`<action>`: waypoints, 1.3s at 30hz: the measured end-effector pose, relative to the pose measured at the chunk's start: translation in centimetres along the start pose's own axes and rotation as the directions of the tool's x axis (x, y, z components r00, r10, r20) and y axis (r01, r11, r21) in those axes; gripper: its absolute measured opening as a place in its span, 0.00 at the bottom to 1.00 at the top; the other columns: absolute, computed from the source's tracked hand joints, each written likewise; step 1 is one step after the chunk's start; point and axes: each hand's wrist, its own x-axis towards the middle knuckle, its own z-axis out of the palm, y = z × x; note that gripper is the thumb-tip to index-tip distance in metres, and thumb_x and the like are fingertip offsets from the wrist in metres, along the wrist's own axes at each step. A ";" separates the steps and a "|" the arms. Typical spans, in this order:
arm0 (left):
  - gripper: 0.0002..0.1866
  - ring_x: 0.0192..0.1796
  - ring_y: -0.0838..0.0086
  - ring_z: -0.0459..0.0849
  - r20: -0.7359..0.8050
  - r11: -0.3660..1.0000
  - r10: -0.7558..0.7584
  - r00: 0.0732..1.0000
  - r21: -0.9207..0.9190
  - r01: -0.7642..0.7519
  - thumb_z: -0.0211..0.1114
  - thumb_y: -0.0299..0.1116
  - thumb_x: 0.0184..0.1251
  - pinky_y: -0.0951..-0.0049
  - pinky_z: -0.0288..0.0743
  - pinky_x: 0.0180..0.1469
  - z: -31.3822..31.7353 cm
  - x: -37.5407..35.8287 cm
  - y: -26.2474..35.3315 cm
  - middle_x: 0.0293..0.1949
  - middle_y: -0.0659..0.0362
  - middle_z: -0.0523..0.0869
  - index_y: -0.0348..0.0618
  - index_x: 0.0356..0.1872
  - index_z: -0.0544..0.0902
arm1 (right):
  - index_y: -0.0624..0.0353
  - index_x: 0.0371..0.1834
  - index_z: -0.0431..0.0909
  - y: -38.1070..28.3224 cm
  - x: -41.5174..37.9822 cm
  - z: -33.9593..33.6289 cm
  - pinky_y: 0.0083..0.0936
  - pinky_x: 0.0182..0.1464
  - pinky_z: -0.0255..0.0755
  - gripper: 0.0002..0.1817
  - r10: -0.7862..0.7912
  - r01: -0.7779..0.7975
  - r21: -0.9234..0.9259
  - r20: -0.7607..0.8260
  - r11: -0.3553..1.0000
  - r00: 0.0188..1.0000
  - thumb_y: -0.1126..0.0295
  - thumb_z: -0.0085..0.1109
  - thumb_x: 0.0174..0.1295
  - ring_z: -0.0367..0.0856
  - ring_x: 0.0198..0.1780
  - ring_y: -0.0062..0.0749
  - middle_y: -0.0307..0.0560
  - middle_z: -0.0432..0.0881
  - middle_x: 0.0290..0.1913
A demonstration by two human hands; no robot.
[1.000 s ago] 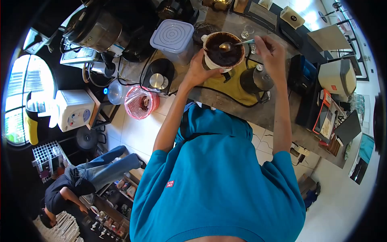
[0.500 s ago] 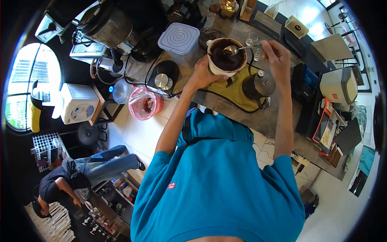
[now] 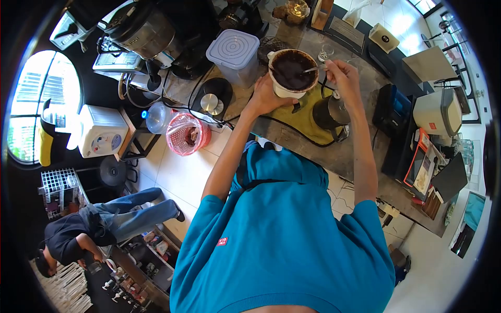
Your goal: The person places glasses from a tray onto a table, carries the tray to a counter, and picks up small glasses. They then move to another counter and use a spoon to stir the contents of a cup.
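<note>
A white cup-shaped vessel (image 3: 288,93) holds dark brown liquid with residue round its inner rim. My left hand (image 3: 265,96) is wrapped round its near left side. A metal spoon (image 3: 314,68) leans over the right rim, its bowl hidden in the liquid. The spoon's handle is pinched in my right hand (image 3: 344,78). Below my right hand a dark kettle-like pot (image 3: 326,113) stands on a yellow-green cloth (image 3: 292,121), which also lies under the vessel.
A lidded plastic tub (image 3: 233,55) and a scale-like device (image 3: 213,99) stand left on the counter (image 3: 360,156). A black box (image 3: 391,109) is at right. A pink bin (image 3: 188,134) sits on the floor. Another person (image 3: 78,235) is at lower left.
The spoon's bowl has gone from above the liquid down into it. My right hand has moved left, nearer the vessel. The other person's arm has shifted a little.
</note>
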 end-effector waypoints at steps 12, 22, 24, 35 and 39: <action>0.51 0.62 0.55 0.80 -0.014 0.984 -0.058 0.998 -0.172 0.055 0.85 0.45 0.38 0.59 0.69 0.67 -0.5 -1.1 -0.4 0.58 0.49 0.83 0.40 0.66 0.70 | 0.60 0.25 0.80 -5.1 -0.7 -2.0 0.15 0.27 0.56 0.18 -0.215 0.216 0.087 -0.018 0.973 0.976 0.61 0.57 0.71 0.66 0.24 0.11 0.31 0.73 0.20; 0.44 0.59 0.58 0.83 0.105 0.983 -0.120 0.987 -0.128 0.133 0.84 0.41 0.43 0.62 0.73 0.63 -1.0 -0.3 -0.6 0.54 0.48 0.85 0.38 0.63 0.73 | 0.68 0.29 0.77 -1.5 -0.2 0.8 0.25 0.27 0.61 0.18 -0.175 0.171 -0.236 0.006 0.957 0.985 0.62 0.57 0.70 0.67 0.22 0.18 0.41 0.72 0.17; 0.45 0.61 0.60 0.81 0.153 0.972 -0.173 0.973 -0.135 0.194 0.84 0.40 0.43 0.63 0.72 0.65 -1.0 -0.3 -0.4 0.57 0.49 0.83 0.38 0.65 0.71 | 0.67 0.25 0.77 -0.7 0.0 0.4 0.25 0.27 0.61 0.19 -0.087 0.092 -0.114 0.047 0.989 0.995 0.63 0.57 0.70 0.69 0.22 0.18 0.38 0.74 0.18; 0.53 0.65 0.63 0.76 0.198 0.956 -0.157 0.968 -0.215 0.199 0.84 0.40 0.44 0.66 0.67 0.69 -0.7 -0.1 -1.1 0.63 0.50 0.78 0.39 0.71 0.61 | 0.63 0.29 0.81 -4.9 -1.0 -1.4 0.21 0.26 0.56 0.17 -0.168 0.167 -0.035 -0.048 0.985 0.985 0.60 0.59 0.69 0.64 0.22 0.13 0.32 0.73 0.19; 0.51 0.65 0.63 0.77 0.181 0.965 -0.121 0.976 -0.211 0.158 0.83 0.38 0.45 0.65 0.68 0.69 -1.1 0.1 -0.5 0.62 0.51 0.78 0.38 0.70 0.63 | 0.64 0.32 0.81 -7.1 -1.7 -1.2 0.25 0.26 0.59 0.17 -0.297 0.275 -0.266 -0.044 0.924 0.954 0.59 0.59 0.69 0.65 0.21 0.20 0.37 0.72 0.18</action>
